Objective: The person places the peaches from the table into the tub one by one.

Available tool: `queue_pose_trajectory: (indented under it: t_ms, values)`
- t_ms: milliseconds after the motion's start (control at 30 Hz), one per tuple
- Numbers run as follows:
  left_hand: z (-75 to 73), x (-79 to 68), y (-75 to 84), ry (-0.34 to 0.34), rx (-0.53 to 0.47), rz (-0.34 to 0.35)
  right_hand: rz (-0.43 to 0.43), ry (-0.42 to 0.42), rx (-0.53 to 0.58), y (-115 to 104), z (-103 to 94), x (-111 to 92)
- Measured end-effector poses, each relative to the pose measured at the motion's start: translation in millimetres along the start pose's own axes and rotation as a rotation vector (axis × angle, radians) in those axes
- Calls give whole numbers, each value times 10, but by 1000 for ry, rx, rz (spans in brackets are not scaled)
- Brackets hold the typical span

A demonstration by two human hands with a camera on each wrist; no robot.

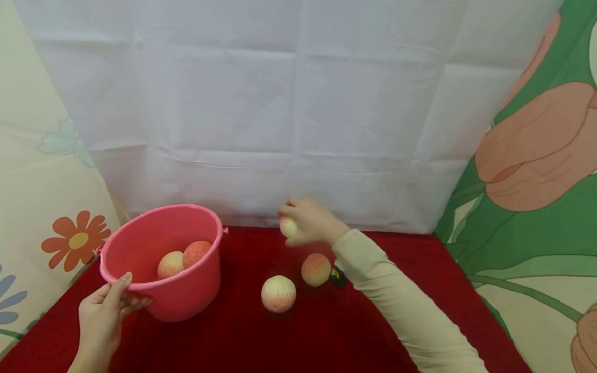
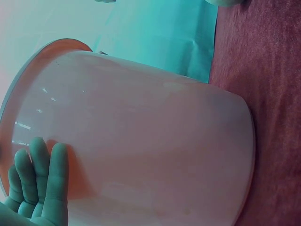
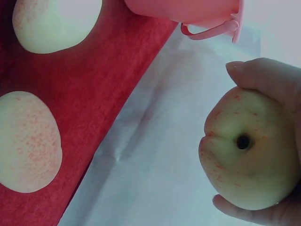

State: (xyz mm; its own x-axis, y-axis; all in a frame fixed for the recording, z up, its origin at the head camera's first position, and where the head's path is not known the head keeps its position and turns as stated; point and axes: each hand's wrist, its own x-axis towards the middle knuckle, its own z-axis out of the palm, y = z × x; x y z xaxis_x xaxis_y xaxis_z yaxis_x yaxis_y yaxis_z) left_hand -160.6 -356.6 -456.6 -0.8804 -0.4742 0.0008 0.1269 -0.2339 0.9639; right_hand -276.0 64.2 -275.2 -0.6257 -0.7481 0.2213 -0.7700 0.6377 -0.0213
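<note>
My left hand (image 1: 103, 313) pinches the near rim of a pink bucket (image 1: 186, 300), thumb over the rim and fingers against the outer wall (image 2: 155, 127). The bucket tilts toward me, and two peaches, one pale (image 1: 170, 264) and one redder (image 1: 197, 253), lie inside. Above the back of the red cloth, my right hand (image 1: 313, 220) grips a pale peach (image 3: 249, 150) between thumb and fingers, its dark stem hole showing in the right wrist view. Two more peaches, a pale one (image 1: 278, 293) and a redder one (image 1: 315, 269), rest on the cloth between bucket and right arm.
Red cloth (image 1: 224, 342) covers the table. A small black and yellow object (image 1: 338, 276) lies beside the redder peach, partly behind the right sleeve (image 1: 401, 305). A white sheet (image 1: 280, 103) hangs at the back, with flowered panels (image 1: 536, 145) on both sides.
</note>
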Motion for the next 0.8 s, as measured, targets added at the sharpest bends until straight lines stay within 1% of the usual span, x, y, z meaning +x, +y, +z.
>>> queue_pose_trajectory:
  t_ms: [67,133,200,267,333,367,433,567,600,667,733,800]
  values:
    - [92,-96,112,8,7,-13,-7,1,-5,-29,-1,29]
    - [219,-236,263,5,18,-7,-9,-7,-10,-55,3,60]
    - [353,-383,426,9,26,-16,-16,-10,-4,-80,9,94]
    - [452,-487,533,13,22,-12,-19,-15,6,-103,15,130]
    - [506,-545,595,8,7,-12,-20,-19,10,-123,22,166]
    - [509,-548,595,-2,-14,1,-21,-20,13,-134,23,184]
    - [487,-516,560,3,-23,1,-26,-23,15,-155,26,223]
    - [285,-303,326,-7,-13,21,-38,-31,30,-209,19,300]
    - [230,-245,271,-11,-8,9,-41,-31,33,-226,16,321]
    - [183,-201,227,-18,4,15,-45,-32,34,-264,7,363]
    - [219,-244,269,-21,-7,14,-52,-32,25,-307,-1,403]
    - [321,-350,380,-5,-2,-2,-62,-34,15,-352,-2,439]
